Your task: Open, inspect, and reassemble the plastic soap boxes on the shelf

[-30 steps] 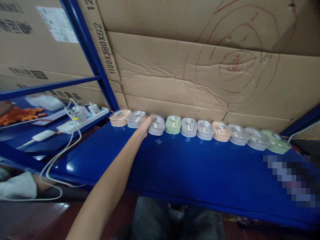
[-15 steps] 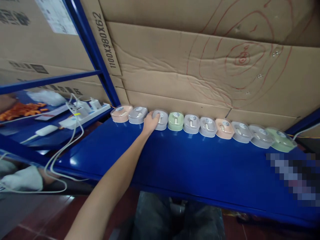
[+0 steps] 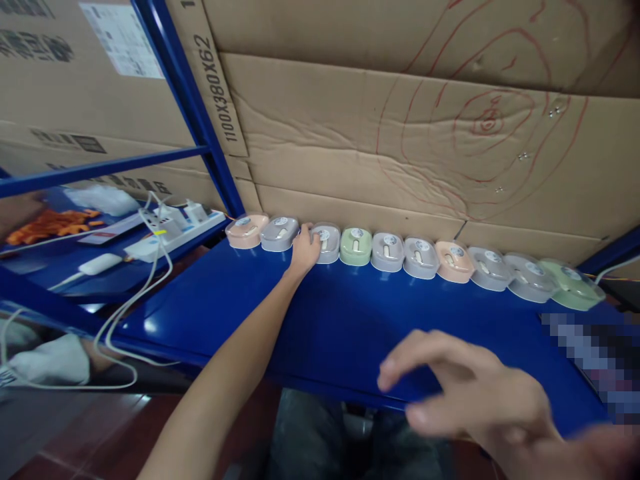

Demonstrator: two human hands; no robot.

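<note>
While the left hand [image 3: 304, 252] is touching a mid-frame box [image 3: 330, 244], its grip is unclear. Lower right, the right hand [image 3: 485, 397] is hovering open.

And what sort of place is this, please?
Probably a workshop or storeroom: a blue table, large printed cardboard behind it, and a white power strip to the left.

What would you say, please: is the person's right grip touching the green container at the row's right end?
Apart: the head view shows blue surface between the right grip and that green container.
</note>
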